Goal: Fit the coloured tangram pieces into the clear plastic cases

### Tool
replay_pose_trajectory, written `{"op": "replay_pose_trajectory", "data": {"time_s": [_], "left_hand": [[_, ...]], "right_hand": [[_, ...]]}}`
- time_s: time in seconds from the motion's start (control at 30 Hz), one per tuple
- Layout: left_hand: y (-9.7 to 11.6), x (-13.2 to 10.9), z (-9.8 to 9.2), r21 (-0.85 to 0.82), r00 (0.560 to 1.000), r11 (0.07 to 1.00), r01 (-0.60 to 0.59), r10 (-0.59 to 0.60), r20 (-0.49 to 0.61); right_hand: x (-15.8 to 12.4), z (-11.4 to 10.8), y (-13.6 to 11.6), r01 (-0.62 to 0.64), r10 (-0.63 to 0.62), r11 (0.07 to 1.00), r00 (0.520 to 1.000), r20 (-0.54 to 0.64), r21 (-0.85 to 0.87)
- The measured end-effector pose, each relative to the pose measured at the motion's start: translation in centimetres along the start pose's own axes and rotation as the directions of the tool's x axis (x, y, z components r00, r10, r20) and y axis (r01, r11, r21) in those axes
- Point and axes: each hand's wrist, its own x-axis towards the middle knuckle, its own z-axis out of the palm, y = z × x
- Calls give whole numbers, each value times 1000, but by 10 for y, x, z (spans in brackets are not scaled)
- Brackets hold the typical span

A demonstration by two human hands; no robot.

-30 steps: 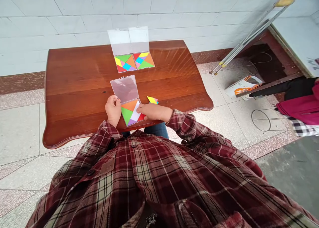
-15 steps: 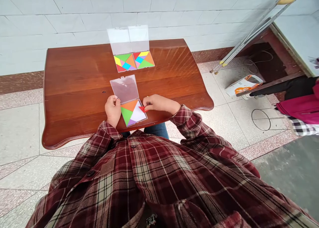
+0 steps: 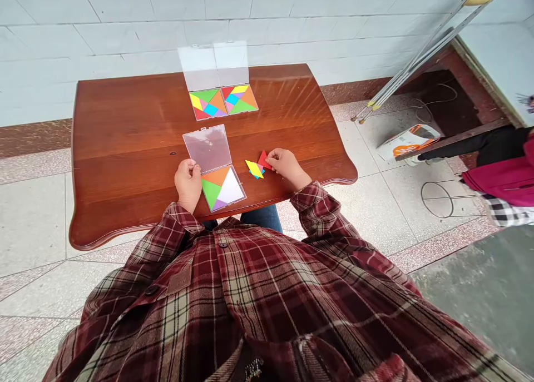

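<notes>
Red piece [image 3: 264, 159]: centre of frame, pinched between thumb and finger of right hand [image 3: 287, 165]. Yellow piece [image 3: 254, 169], just beside, could be scattered if brushed. Case [image 3: 232, 189]: left of centre, open; left hand [image 3: 187, 184] at edge, fingers curled, grip not discernible. Orange piece [image 3: 216, 175], green piece [image 3: 211, 192] could be shifted if case were knocked.

Crutches [image 3: 394, 84] stand tilted on the floor [image 3: 362, 154] — near them a bag [image 3: 406, 143], white and orange — then a person [image 3: 500, 173] in magenta.
</notes>
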Motion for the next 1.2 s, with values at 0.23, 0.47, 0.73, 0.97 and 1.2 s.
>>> {"op": "replay_pose_trajectory", "data": {"time_s": [0.23,0.47,0.73,0.97,1.2], "left_hand": [[0,0,0,1,1000,1000,8,-8,3],[7,-2,-1,17,1000,1000,10,-10,4],[5,-2,0,11,1000,1000,11,-11,20],[5,-2,1,-3,1000,1000,25,-25,2],[7,-2,-1,38,1000,999,14,-14,-3]], "right_hand": [[-26,9,-37,254,-284,912,957,-50,-323],[-48,66,-82,669,-491,632,737,465,-391],[-31,68,-81,785,-555,352,614,562,-509],[-25,68,-67,868,-673,189,456,583,-460],[-23,71,-68,845,-712,255,493,499,-470]]}}
